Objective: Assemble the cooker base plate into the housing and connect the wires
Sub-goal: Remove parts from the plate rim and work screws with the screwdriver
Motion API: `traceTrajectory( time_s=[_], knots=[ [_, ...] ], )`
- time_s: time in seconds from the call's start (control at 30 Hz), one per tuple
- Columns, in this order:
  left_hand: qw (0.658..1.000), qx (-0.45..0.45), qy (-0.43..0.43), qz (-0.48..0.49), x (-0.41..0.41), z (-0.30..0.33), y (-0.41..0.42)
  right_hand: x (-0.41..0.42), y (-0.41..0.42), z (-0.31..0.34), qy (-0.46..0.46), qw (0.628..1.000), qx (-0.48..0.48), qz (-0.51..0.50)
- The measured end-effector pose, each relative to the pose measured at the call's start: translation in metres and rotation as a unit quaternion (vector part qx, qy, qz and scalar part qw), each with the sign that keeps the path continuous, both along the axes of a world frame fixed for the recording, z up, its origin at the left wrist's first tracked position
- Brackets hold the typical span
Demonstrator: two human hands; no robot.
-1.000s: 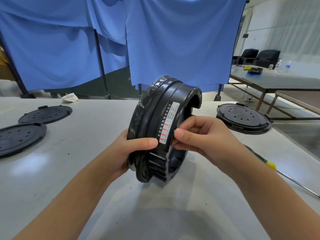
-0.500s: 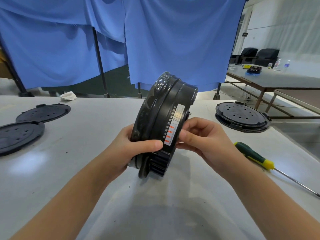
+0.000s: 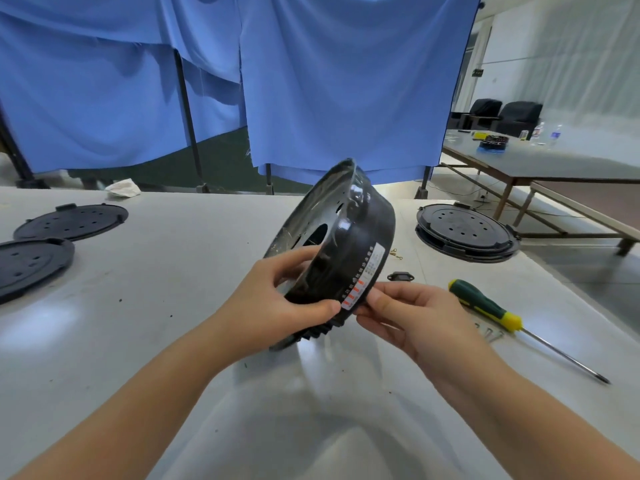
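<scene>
A round black cooker housing (image 3: pixel 349 251) with a white and orange label on its side wall is held on edge, tilted to the right, its lower edge near the grey table (image 3: pixel 173 306). My left hand (image 3: pixel 277 306) grips its lower left rim, thumb across the side wall. My right hand (image 3: pixel 408 317) pinches the lower right edge by the label. A stack of black base plates (image 3: pixel 465 232) lies at the right. Two more black plates (image 3: pixel 71 221) (image 3: pixel 31 263) lie at the far left.
A green and yellow screwdriver (image 3: pixel 498 315) lies to the right of my hands, with a few screws (image 3: pixel 488 332) beside it. A small black connector part (image 3: pixel 400 277) and small brass terminals (image 3: pixel 396 253) lie behind the housing. Blue curtains hang at the back. Another table stands far right.
The housing has been turned and tipped to the right, so its inner face now shows on the left. Both hands have shifted down along its lower rim. The view has shifted.
</scene>
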State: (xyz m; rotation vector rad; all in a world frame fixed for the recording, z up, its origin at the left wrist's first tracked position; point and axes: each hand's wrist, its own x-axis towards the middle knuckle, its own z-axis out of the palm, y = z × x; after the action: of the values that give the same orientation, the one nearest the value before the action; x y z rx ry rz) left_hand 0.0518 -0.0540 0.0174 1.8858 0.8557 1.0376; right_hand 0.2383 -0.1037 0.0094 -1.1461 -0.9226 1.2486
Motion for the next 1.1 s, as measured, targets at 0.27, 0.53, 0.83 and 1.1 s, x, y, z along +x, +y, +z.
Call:
traceTrajectory(
  time_s=[0.27,0.53,0.83,1.1],
  knots=[
    [0.987,0.073,0.132,0.050,0.004,-0.010,-0.014,0.005,-0.015,-0.014,0.144,0.978,-0.148,0.027],
    [0.947,0.164,0.275,0.039,0.005,-0.018,-0.012,0.008,-0.019,-0.020,0.226,0.929,-0.273,0.106],
    [0.859,0.202,0.470,-0.008,0.013,-0.021,-0.002,0.006,-0.039,-0.031,0.316,0.880,-0.323,0.148],
    [0.861,0.168,0.480,-0.028,0.017,-0.017,0.000,0.008,-0.051,-0.037,0.419,0.856,-0.278,0.117]
  ],
)
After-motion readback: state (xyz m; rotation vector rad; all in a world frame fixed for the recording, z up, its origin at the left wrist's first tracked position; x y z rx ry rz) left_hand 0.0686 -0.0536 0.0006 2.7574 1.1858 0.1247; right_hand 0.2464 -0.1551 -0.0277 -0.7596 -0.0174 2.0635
